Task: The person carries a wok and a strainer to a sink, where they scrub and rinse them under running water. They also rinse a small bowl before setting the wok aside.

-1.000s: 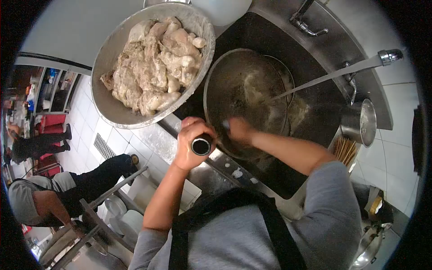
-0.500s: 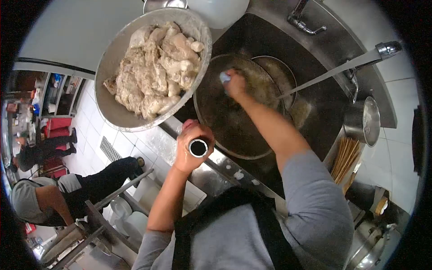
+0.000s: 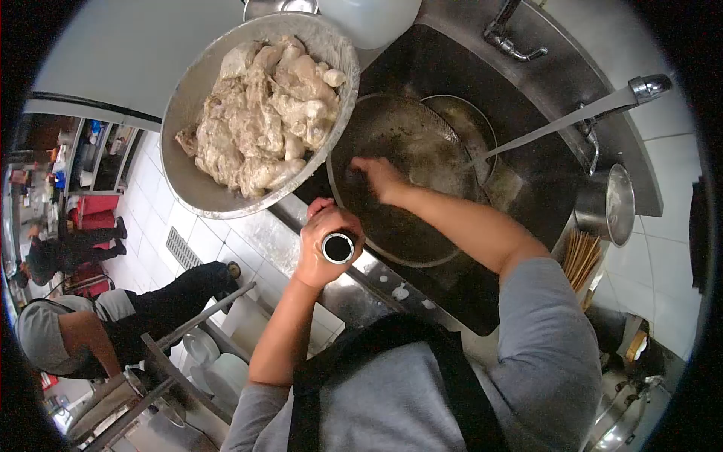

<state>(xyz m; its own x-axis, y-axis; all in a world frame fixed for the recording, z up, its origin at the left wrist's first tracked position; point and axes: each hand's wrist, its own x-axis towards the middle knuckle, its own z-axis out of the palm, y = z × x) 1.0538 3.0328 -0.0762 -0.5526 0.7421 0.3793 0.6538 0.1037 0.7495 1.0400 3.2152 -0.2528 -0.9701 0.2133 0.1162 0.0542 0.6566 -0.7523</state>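
My left hand (image 3: 325, 242) is wrapped round the hollow, round-ended handle (image 3: 338, 247) of a large dark wok. The wok (image 3: 392, 226) rests in the sink with dirty, foamy water in it. Inside it, near its left side, my right hand (image 3: 379, 179) is closed with its fingers against the metal. The pale blue pad it held a moment ago is hidden under the fingers now. From the tap (image 3: 649, 87) a stream of water (image 3: 557, 126) runs into the wok's right side. A smaller round pan (image 3: 482, 124) sits partly behind the wok.
A big metal bowl (image 3: 172, 135) heaped with raw chicken pieces (image 3: 260, 120) stands at the sink's left edge. On the right are a steel pot (image 3: 619, 203) and a bundle of thin sticks (image 3: 580, 258). Two people are at lower left, one (image 3: 79, 331) beside a metal rack.
My right hand has moved down and left across the wok's inside, and the pad has gone out of sight. My left hand keeps its grip on the handle; the water still runs.
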